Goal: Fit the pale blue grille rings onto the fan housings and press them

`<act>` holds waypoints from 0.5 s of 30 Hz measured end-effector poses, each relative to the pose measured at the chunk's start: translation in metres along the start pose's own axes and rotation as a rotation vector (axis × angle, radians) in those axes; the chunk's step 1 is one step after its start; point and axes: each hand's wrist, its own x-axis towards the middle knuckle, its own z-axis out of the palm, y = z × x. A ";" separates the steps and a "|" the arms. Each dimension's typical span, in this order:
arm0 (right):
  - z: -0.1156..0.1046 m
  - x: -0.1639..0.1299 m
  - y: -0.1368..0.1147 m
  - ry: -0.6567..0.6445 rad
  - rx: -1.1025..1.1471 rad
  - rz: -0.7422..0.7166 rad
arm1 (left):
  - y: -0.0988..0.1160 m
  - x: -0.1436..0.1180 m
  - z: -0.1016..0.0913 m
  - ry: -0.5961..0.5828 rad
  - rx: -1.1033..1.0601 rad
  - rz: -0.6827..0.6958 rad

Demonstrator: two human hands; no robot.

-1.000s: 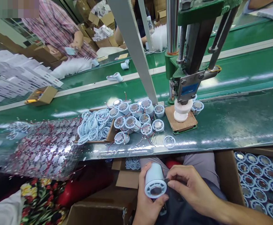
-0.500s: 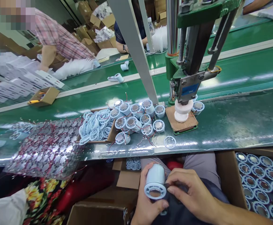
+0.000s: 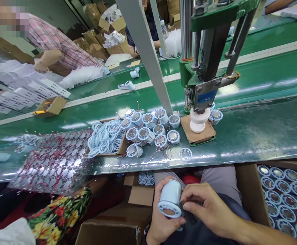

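Low over my lap, my left hand (image 3: 161, 223) grips a pale blue round lamp housing (image 3: 170, 200), its open flanged end tilted toward me. My right hand (image 3: 206, 209) pinches at the housing's right side, fingers bent against a small dark part I cannot make out. On the green bench above lies a heap of similar housings with red wires (image 3: 148, 129). One loose ring (image 3: 185, 154) rests near the bench edge. A green hand press (image 3: 207, 68) stands over a white part (image 3: 198, 120) on a brown pad.
A cardboard box of blue rings (image 3: 105, 141) and a pile of wired discs (image 3: 51, 160) lie at left. A carton of finished housings (image 3: 286, 197) sits at my right. A flowered sleeve (image 3: 59, 212) reaches in lower left. Other people work across the conveyor (image 3: 266, 78).
The housing has tipped a little in my hands and sits slightly lower. The flowered sleeve has pushed further in from the lower left. The person across the belt has shifted left.
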 end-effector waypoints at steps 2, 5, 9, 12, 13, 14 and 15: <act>0.001 -0.001 0.002 0.021 -0.024 -0.023 | 0.006 0.002 0.003 -0.017 -0.014 -0.013; 0.003 -0.003 0.003 0.074 -0.062 -0.070 | 0.009 0.005 0.006 -0.004 -0.026 -0.033; -0.003 -0.005 0.007 0.194 -0.043 -0.032 | 0.000 0.005 0.004 0.034 -0.074 -0.082; -0.041 -0.005 0.017 0.473 -0.032 -0.011 | -0.010 0.008 0.001 0.126 -0.141 -0.101; -0.064 -0.004 0.019 0.613 -0.081 -0.027 | -0.013 0.011 -0.001 0.148 -0.156 -0.094; -0.092 -0.002 0.020 0.760 -0.154 -0.053 | -0.015 0.016 -0.003 0.152 -0.165 -0.087; -0.122 0.000 0.019 0.900 -0.252 -0.082 | -0.017 0.022 -0.005 0.149 -0.173 -0.087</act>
